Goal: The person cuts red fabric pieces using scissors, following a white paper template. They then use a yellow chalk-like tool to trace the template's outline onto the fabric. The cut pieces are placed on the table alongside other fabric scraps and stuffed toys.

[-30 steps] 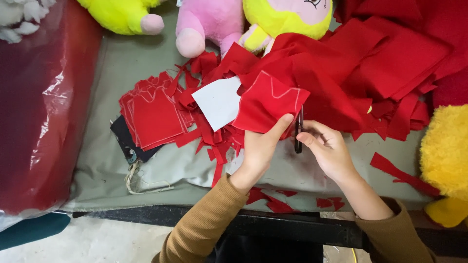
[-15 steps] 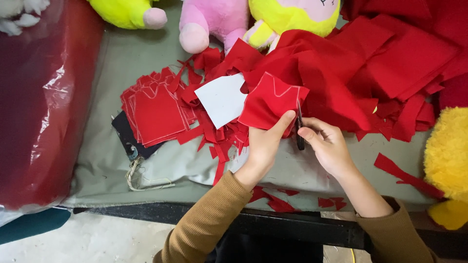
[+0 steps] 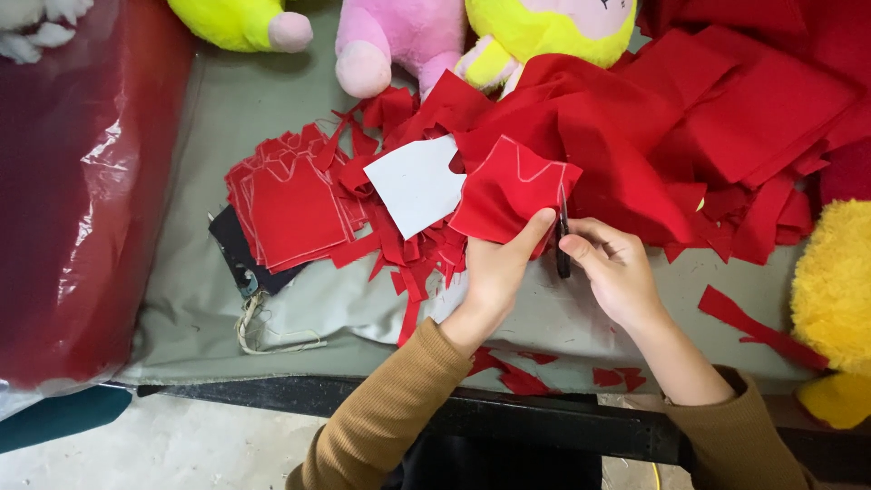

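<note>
Left hand (image 3: 497, 272) pinches a red felt piece (image 3: 508, 189) by its lower edge, thumb on top, lifting it off the table so the chalk outline faces up and stays readable. Right hand (image 3: 617, 268) is closed around dark scissors (image 3: 563, 243), blades pointing up along the piece's right edge, apparently set to follow the drawn line. Piece sits just above both hands, over the grey-green table cover (image 3: 272, 118). A white paper template (image 3: 417, 184) lies just left of it, touching its edge, close enough to serve again for tracing. Further left, a neat stack of cut red shapes (image 3: 290, 207) rests on a dark pad; loose red offcuts (image 3: 408, 263) lie scattered between. Uncut red fabric heap (image 3: 726, 118) fills the upper right. Plush toys (image 3: 399, 36) line the far edge.
</note>
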